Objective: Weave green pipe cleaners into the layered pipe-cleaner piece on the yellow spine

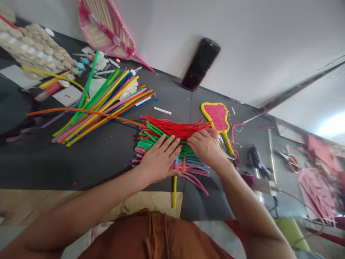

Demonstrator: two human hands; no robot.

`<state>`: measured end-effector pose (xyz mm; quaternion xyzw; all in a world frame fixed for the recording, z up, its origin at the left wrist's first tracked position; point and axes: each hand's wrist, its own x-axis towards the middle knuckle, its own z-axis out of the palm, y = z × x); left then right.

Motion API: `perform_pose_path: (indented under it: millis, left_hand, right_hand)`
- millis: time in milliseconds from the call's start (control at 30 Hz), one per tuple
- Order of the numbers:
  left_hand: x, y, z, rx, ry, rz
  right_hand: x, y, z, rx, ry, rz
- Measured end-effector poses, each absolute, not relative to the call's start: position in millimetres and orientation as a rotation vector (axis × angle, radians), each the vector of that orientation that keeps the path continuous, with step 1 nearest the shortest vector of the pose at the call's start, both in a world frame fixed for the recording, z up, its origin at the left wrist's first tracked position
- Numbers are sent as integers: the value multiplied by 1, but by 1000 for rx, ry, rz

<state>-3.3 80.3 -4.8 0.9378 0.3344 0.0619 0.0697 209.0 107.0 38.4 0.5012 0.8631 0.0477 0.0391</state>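
Note:
Rows of red, green, blue and pink pipe cleaners form a fringed piece on the dark table. My left hand lies flat across its middle, fingers stretched and slightly apart, pressing on the green and pink strands. At the right end of the red and green rows, my right hand has its fingers curled around strands; the fingertips are partly hidden. A yellow twisted stem sticks out below the piece toward me. An orange pipe cleaner runs from its left side out over the loose bundle.
Loose multicoloured pipe cleaners lie at left. A phone leans against the wall. Right of my hands are a pink-and-yellow fan shape, a glue gun and scissors. A pink leaf-shaped fan stands at the back.

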Motion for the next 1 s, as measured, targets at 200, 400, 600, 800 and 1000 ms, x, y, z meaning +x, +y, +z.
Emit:
perform_pose_path:
  millis: [200,400,600,800,1000]
  left_hand:
    - [-2,80,-7,2793,1033,179]
    - [-3,80,-8,2787,1028,188]
    - [-3,80,-6,2802,1017,232]
    - [-2,80,-5,2809,1016,209]
    - [-2,80,-7,2804,1030,237]
  right_hand:
    - [235,116,37,1593,2621,262]
    - [274,122,50,1905,2398,325]
    - [240,110,70,1807,2668,403]
    - [204,113,43,1456,2737,240]
    - [201,118,39,1398,2712,321]
